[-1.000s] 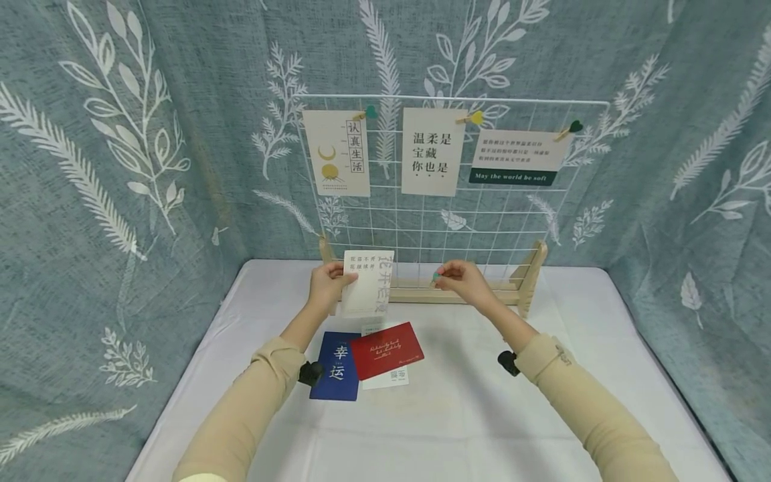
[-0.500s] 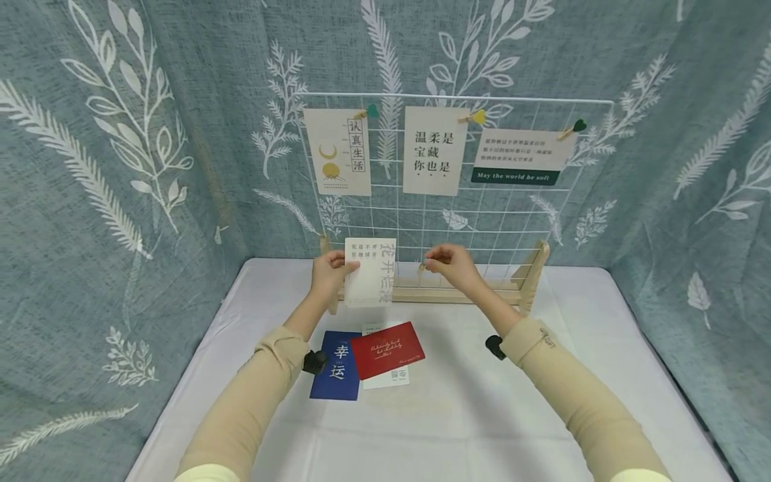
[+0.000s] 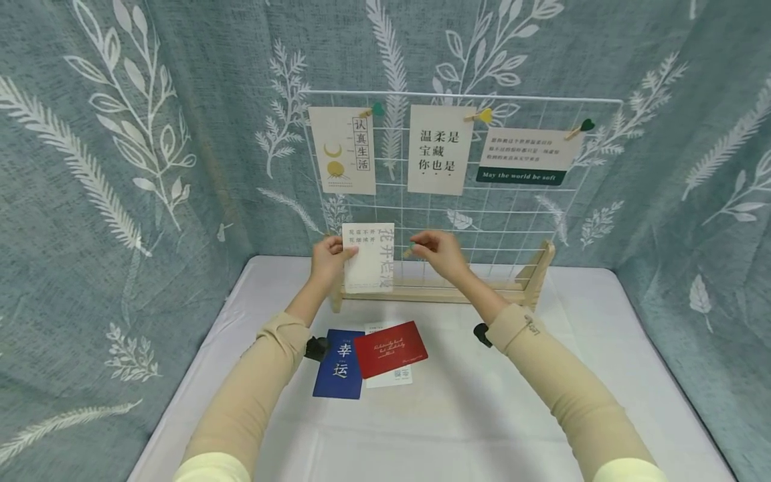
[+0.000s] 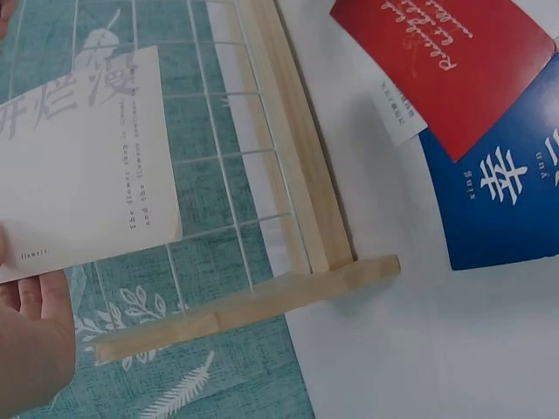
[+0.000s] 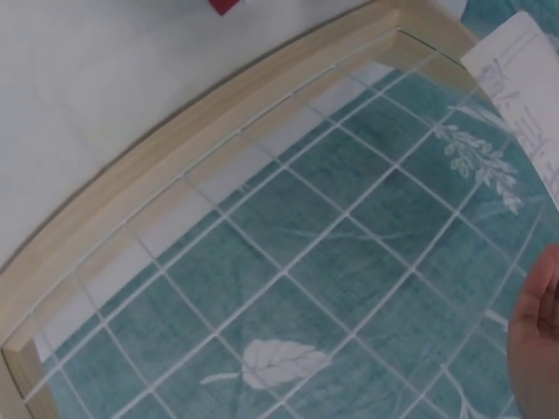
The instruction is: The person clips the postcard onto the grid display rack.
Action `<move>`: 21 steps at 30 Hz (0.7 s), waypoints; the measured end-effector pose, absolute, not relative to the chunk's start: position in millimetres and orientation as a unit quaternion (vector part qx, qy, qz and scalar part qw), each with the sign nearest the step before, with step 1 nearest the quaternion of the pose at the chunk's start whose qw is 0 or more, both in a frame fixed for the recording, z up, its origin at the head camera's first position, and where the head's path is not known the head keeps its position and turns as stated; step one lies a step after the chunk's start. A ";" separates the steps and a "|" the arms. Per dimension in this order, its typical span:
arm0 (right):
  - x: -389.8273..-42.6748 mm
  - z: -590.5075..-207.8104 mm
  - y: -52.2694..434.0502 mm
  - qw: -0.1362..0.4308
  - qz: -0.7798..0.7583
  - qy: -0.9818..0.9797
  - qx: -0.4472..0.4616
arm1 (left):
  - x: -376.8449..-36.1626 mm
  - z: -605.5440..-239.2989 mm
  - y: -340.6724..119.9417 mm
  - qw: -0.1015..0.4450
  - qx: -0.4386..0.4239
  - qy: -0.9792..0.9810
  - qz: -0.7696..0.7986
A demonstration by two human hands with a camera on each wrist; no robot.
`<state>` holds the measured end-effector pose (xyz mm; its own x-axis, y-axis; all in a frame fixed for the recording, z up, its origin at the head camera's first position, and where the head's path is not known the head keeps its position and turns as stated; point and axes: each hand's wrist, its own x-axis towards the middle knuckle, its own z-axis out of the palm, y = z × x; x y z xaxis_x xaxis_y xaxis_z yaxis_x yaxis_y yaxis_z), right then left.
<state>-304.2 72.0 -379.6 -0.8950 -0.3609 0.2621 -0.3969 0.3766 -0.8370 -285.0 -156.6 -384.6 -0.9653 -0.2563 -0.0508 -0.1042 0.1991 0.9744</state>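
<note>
My left hand (image 3: 328, 260) pinches a white card (image 3: 367, 268) by its left edge, thumb in front. Grey characters run down the card's right side, and it is held upright before the lower left of a white wire grid rack (image 3: 482, 221). To the right of the card, my right hand (image 3: 441, 253) pinches a small wooden clothespin (image 3: 408, 252) with a bit of green on it. A small gap parts clothespin and card. In the left wrist view the card (image 4: 96, 175) shows small English print. The right wrist view cuts off most of the right hand (image 5: 537, 332).
Three cards hang clipped along the grid's top: a moon card (image 3: 343, 150), a text card (image 3: 438, 150) and a green-banded card (image 3: 527, 157). On the white table (image 3: 421, 428) lie a blue card (image 3: 338, 365), a red card (image 3: 391, 348) and a partly covered white card (image 3: 391, 380).
My left hand has raised the white card higher against the grid. The right hand has come left and up with the clothespin, closer to the card.
</note>
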 end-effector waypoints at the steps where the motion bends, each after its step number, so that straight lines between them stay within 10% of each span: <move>1: -304.8 -378.7 70.9 0.017 0.510 -0.830 0.226 | -286.3 -384.7 -157.3 0.062 0.118 -0.773 -0.620; 21: -319.1 -365.8 49.1 0.030 0.499 -0.831 0.245 | -301.3 -377.6 -170.4 0.078 0.126 -0.778 -0.611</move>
